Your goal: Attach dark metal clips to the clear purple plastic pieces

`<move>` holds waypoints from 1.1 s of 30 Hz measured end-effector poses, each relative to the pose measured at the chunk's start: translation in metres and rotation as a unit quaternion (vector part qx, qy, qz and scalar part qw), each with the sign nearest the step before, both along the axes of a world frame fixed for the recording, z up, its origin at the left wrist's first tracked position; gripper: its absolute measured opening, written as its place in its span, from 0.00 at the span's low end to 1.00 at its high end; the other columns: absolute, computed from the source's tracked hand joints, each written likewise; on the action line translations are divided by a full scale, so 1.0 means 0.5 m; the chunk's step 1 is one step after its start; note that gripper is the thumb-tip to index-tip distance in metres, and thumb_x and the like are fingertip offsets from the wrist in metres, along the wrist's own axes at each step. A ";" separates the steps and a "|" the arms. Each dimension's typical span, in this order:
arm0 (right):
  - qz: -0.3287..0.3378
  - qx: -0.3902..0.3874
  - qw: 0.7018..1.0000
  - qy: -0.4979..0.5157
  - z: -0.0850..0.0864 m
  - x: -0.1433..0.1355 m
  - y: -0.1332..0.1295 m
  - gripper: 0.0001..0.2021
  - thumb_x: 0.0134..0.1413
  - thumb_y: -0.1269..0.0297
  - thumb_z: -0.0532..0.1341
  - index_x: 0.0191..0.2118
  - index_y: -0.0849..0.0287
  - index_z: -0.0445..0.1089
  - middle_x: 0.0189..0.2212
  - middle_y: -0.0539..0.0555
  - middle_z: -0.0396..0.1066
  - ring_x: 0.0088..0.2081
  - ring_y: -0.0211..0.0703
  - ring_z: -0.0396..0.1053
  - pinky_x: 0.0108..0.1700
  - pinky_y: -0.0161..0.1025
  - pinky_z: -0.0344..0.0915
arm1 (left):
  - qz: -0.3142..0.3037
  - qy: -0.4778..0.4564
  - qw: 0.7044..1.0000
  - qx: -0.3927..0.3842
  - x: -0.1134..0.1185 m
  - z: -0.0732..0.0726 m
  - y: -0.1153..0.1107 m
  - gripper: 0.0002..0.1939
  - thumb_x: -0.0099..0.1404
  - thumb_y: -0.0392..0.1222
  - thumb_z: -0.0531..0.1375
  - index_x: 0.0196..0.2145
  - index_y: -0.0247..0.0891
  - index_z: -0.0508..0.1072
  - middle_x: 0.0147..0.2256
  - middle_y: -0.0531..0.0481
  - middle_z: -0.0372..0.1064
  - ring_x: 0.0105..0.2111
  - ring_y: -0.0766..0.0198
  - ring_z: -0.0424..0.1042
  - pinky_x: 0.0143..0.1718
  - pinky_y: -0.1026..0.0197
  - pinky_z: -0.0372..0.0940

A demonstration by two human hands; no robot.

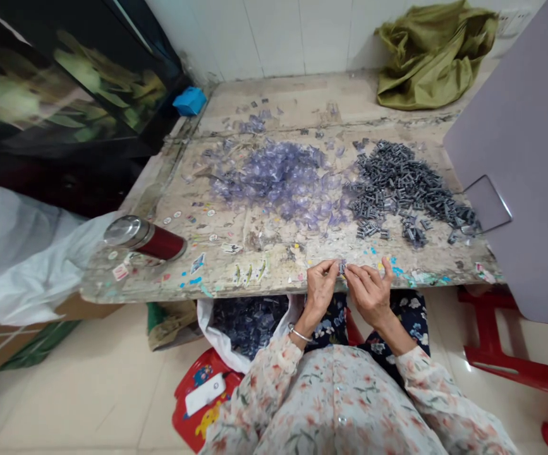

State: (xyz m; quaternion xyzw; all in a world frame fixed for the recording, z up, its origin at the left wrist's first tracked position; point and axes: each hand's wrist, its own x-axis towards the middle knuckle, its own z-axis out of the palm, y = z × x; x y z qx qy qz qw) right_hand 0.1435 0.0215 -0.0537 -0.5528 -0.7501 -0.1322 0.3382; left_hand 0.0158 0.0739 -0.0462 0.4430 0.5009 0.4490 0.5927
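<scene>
Just above the table's front edge, my left hand (pixel 322 287) and my right hand (pixel 370 289) meet, fingertips pinched on one small dark grey plastic part (pixel 342 267). Its finer detail is too small to make out, and the fingers cover its ends. Beyond the hands to the right lies a heap of dark grey plastic parts (pixel 399 180). A pile of clear purplish plastic pieces (pixel 283 167) spreads over the middle of the table. Below the edge, left of my left hand, an open white sack (pixel 203 325) holds many dark parts.
A red thermos flask (pixel 162 242) stands on the worn wooden table (pixel 145 281) at the left. An olive cloth (pixel 425 69) lies at the back right. A grey panel (pixel 520 158) borders the right side. A red stool (pixel 515 360) and a white phone (pixel 205 394) are lower down.
</scene>
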 end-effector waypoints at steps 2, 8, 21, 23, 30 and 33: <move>0.005 -0.011 1.000 0.006 -0.002 0.000 -0.001 0.14 0.62 0.72 0.58 0.50 0.52 0.70 0.43 0.52 0.78 0.42 0.43 0.72 0.67 0.60 0.41 | -0.005 -0.024 0.999 -0.023 -0.002 0.002 0.000 0.15 0.57 0.49 0.65 0.23 0.34 0.75 0.23 0.53 0.67 0.26 0.68 0.63 0.30 0.65 0.58; 0.005 -0.020 1.000 0.000 -0.006 0.003 -0.001 0.13 0.63 0.71 0.58 0.51 0.52 0.70 0.43 0.52 0.78 0.42 0.43 0.72 0.67 0.60 0.41 | -0.016 -0.071 0.993 -0.091 -0.012 0.009 0.006 0.16 0.54 0.50 0.67 0.20 0.35 0.73 0.21 0.52 0.67 0.25 0.67 0.66 0.30 0.65 0.61; 0.032 -0.041 0.999 0.000 -0.018 0.014 -0.002 0.14 0.63 0.71 0.57 0.51 0.52 0.70 0.45 0.53 0.77 0.45 0.44 0.72 0.68 0.62 0.42 | -0.048 -0.027 0.997 -0.054 -0.022 0.006 0.013 0.17 0.55 0.53 0.66 0.23 0.34 0.76 0.21 0.53 0.65 0.23 0.68 0.62 0.28 0.65 0.58; 0.030 -0.046 0.998 0.007 -0.019 0.014 -0.003 0.14 0.63 0.71 0.57 0.51 0.51 0.70 0.46 0.53 0.77 0.45 0.44 0.72 0.68 0.63 0.42 | -0.050 -0.001 0.998 -0.031 -0.022 0.009 0.012 0.17 0.56 0.53 0.65 0.25 0.34 0.76 0.22 0.53 0.65 0.24 0.68 0.61 0.28 0.64 0.57; 0.037 -0.045 0.998 0.023 -0.027 0.019 -0.004 0.14 0.63 0.71 0.57 0.52 0.50 0.70 0.46 0.52 0.77 0.45 0.44 0.72 0.67 0.64 0.45 | -0.106 0.005 0.994 -0.023 -0.038 0.024 0.025 0.19 0.56 0.55 0.65 0.23 0.34 0.75 0.21 0.54 0.64 0.23 0.69 0.60 0.27 0.65 0.56; 0.061 -0.036 0.997 0.036 -0.025 0.024 0.001 0.13 0.62 0.72 0.58 0.50 0.51 0.71 0.48 0.54 0.75 0.48 0.45 0.71 0.64 0.61 0.56 | -0.162 -0.014 0.986 -0.044 -0.053 0.032 0.040 0.20 0.56 0.56 0.65 0.22 0.34 0.74 0.20 0.54 0.63 0.22 0.70 0.59 0.25 0.66 0.54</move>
